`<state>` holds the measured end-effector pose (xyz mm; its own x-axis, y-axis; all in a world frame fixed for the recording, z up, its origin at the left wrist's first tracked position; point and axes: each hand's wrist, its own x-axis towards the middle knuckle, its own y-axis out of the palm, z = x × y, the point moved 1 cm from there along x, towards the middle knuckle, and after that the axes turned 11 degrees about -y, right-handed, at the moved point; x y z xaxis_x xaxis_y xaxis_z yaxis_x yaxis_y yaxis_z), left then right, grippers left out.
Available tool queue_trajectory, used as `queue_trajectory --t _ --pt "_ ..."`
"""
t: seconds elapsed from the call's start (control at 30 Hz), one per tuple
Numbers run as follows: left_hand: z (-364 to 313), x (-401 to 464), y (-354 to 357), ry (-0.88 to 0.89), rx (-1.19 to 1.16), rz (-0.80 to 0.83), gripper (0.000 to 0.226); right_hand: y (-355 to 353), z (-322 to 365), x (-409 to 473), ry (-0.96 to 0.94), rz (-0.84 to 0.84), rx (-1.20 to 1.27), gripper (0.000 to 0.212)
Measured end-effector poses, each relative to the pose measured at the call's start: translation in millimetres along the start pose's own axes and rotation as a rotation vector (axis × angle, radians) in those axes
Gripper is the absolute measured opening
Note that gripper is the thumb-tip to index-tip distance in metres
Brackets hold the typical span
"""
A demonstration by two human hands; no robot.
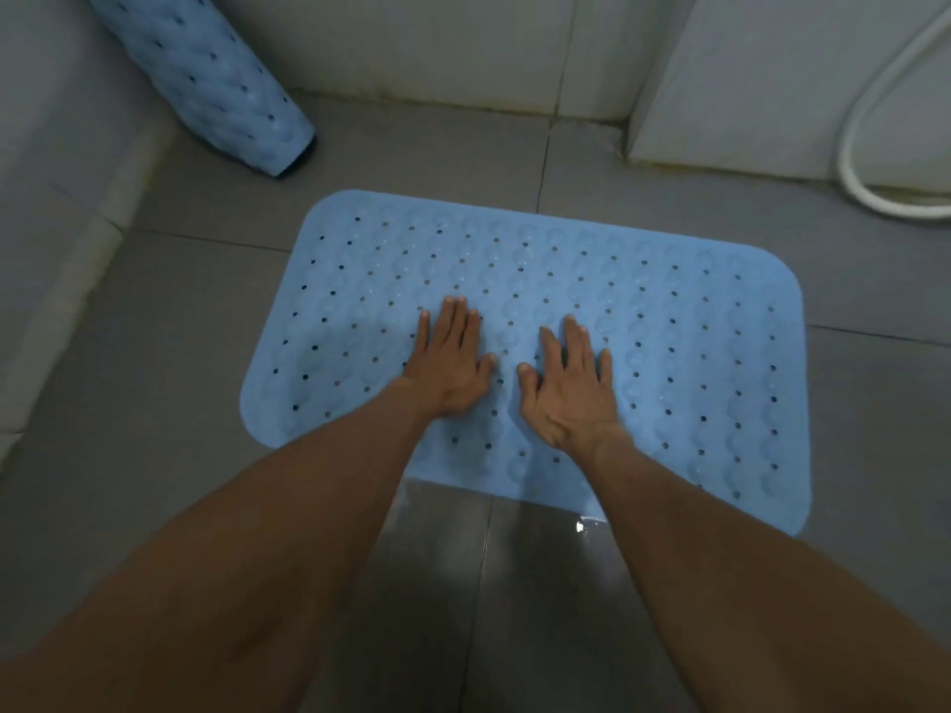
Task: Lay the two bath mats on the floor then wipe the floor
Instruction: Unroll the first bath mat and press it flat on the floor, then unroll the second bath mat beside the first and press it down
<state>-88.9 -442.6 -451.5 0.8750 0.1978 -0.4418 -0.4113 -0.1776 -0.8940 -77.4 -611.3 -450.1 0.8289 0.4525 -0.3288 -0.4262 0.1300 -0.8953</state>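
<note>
Two flat palms — left hand (446, 363) | right hand (571, 385) | pressing blue mat (684, 352) — no grip

you are looking down at a grey tiled floor (180, 311), which is showing a wet sheen near you. a blue bath mat (669, 352), dotted with holes, is lying flat on it. a second blue mat (216, 79), rolled up, is standing tilted on the floor at the far left. a white hose (875, 198) is looping down at the far right.
</note>
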Motion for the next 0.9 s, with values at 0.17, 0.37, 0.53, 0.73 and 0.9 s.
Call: queue_trajectory --t 0.17,0.37,0.53,0.73,0.9 --pt "1.3 -73.6 -85.6 -0.014 0.114 0.037 0.07 -100.5 -0.6 -55.1 -0.019 0.249 -0.175 0.071" --pt "-2.7 -173.7 -193.1 0.016 0.134 0.09 0.069 -224.8 33.7 -133.4 -0.01 0.307 -0.124 0.069" --pt "1.9 -222.5 -291.2 -0.042 0.104 0.089 0.069 -313.5 72.5 -163.5 -0.028 0.293 -0.059 0.067" --pt "25.9 -218.0 -378.0 -0.139 0.057 -0.003 0.07 -395.5 110.2 -140.1 -0.099 0.233 -0.041 0.067" --pt "71.3 -187.6 -407.1 -0.186 -0.046 -0.136 0.071 -425.1 149.2 -72.1 -0.193 0.074 -0.076 0.065"
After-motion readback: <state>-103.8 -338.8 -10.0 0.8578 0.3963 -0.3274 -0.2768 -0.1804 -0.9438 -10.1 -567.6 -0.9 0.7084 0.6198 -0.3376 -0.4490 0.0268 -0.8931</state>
